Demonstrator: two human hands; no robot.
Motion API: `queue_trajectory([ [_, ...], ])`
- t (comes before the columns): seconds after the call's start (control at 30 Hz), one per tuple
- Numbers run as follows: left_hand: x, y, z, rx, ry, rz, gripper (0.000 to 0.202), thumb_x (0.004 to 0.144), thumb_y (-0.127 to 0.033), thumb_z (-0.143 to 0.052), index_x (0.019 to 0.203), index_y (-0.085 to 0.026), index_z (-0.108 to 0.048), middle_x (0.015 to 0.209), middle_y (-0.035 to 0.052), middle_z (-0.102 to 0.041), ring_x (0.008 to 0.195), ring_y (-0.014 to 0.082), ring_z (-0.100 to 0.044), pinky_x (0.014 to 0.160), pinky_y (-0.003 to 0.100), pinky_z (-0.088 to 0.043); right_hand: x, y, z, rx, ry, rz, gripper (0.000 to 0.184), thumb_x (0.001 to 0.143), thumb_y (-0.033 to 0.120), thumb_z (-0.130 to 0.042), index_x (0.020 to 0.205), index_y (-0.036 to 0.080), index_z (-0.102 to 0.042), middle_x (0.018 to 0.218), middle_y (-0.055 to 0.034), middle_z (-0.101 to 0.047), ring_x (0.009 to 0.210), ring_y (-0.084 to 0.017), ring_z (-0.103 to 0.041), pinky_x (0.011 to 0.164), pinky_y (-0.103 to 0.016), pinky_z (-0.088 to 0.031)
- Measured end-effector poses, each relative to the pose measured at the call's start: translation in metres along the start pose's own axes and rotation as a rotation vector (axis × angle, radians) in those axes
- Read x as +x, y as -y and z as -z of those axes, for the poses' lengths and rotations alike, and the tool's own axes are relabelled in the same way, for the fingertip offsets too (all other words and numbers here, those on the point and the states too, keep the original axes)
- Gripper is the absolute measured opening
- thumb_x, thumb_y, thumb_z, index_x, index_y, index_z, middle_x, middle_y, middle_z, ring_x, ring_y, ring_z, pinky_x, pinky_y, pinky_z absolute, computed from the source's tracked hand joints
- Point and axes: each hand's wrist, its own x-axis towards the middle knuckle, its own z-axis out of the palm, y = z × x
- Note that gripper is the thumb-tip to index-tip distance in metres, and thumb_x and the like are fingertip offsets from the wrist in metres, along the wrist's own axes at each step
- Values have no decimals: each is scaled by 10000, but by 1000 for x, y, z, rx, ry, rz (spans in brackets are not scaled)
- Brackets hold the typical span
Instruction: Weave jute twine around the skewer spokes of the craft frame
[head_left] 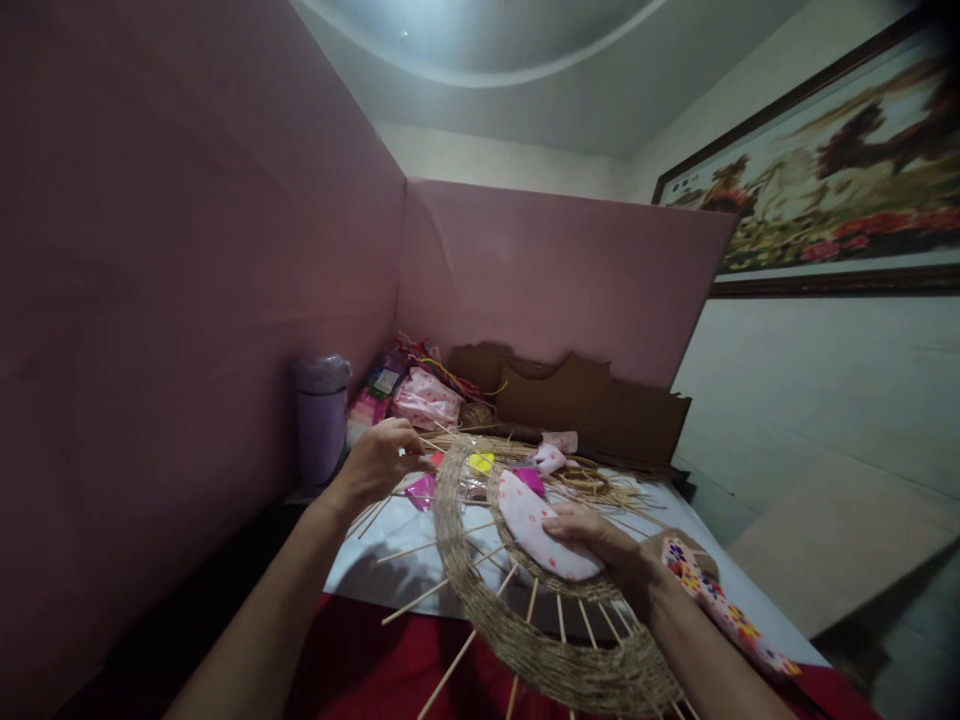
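Observation:
A round weaving of brown twine (469, 590) on thin wooden sticks (454, 675) is held up in front of me, its sticks fanning out past the outer ring. White cloth with red dots (536, 520) covers part of its centre. My right hand (596, 535) grips this centre, thumb pressed on the cloth and the other fingers hidden behind. At the ring's upper left edge, my left hand (386, 460) has its fingers pinched together close to the stick ends. Whether it pinches a stick or twine is too small to tell.
Loose sticks and cane (600, 485) lie on the white tabletop (367, 575), with cardboard (585, 400) behind. A purple tumbler (322, 420) stands left, near wrapped dotted cloth (427, 398). Flowered fabric (720, 605) lies right. Pink panels (555, 280) enclose the left and back.

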Motion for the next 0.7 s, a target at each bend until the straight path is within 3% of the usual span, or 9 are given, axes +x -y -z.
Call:
queue_trajectory([
  [0.13, 8, -10, 3, -88, 66, 103, 169, 555, -238, -758, 506, -162, -615, 544, -27, -548, 550, 101, -475, 523, 221, -355, -9, 7, -11, 13, -67, -14, 318, 509, 327, -754, 653, 118, -562, 498, 29, -530, 385, -38, -422, 350, -152, -297],
  [0.27, 13, -17, 5, -422, 249, 341, 165, 566, -248, -733, 498, -143, -625, 444, -40, -512, 437, 73, -409, 431, 206, -279, -32, 13, -20, 3, -141, -36, 297, 507, 324, -753, 664, 122, -603, 528, 13, -558, 412, -48, -430, 374, -159, -315],
  [0.43, 12, -19, 5, -794, 397, 422, 150, 564, -263, -756, 571, -132, -684, 491, 5, -596, 462, 90, -489, 481, 222, -362, -65, 2, -25, 147, -267, -61, 272, 481, 286, -775, 641, 145, -607, 499, 33, -539, 413, -55, -428, 380, -159, -331],
  [0.53, 7, -19, 0, -993, 387, 406, 186, 643, -317, -727, 632, -133, -698, 558, 24, -622, 521, 98, -519, 523, 221, -391, -79, -11, -31, 265, -294, -81, 268, 516, 281, -764, 706, 148, -630, 536, 23, -572, 440, -72, -477, 424, -170, -379],
  [0.7, -4, -20, -14, -1268, 239, 424, 241, 731, -361, -660, 715, -123, -690, 661, 49, -618, 616, 107, -521, 584, 215, -403, -89, -29, -42, 398, -249, -21, 219, 565, 254, -740, 724, 138, -641, 591, -10, -624, 503, -103, -553, 483, -186, -418],
])
